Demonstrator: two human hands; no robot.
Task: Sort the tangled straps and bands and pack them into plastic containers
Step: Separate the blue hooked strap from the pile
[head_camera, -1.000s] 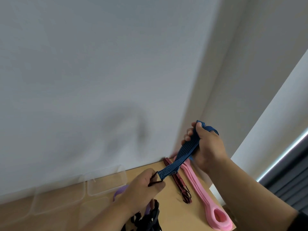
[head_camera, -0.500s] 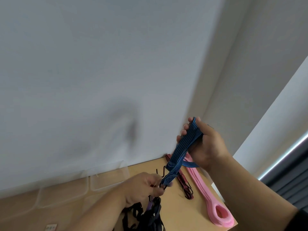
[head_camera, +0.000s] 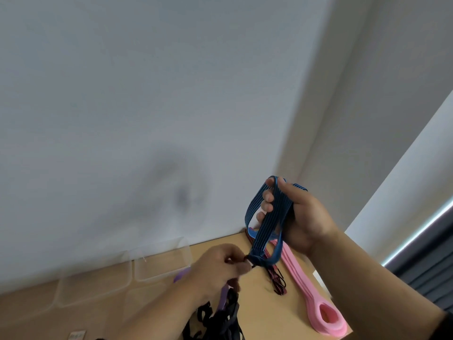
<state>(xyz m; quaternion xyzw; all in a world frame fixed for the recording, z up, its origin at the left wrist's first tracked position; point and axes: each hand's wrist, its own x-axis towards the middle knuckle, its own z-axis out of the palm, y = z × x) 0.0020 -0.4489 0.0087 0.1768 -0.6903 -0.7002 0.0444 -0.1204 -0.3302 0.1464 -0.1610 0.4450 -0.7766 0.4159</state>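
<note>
A blue striped elastic strap (head_camera: 267,224) is looped around my right hand (head_camera: 296,217), which grips it raised above the table's back right corner. My left hand (head_camera: 220,266) pinches the strap's lower end, where the loops gather, just above the table. A tangle of black straps (head_camera: 215,322) and a purple band (head_camera: 223,295) lie under my left hand. A red-and-black strap (head_camera: 275,280) lies flat on the table behind the blue one. Clear plastic containers (head_camera: 161,263) stand along the wall.
A pink rubber band with a loop end (head_camera: 316,303) lies along the wooden table's (head_camera: 259,305) right edge. The white wall rises straight behind the containers. A small label (head_camera: 77,335) lies at the bottom left.
My right hand has wound another turn of the blue strap around itself, so several loops now hang from it. My left hand has stayed low, holding the strap's end.
</note>
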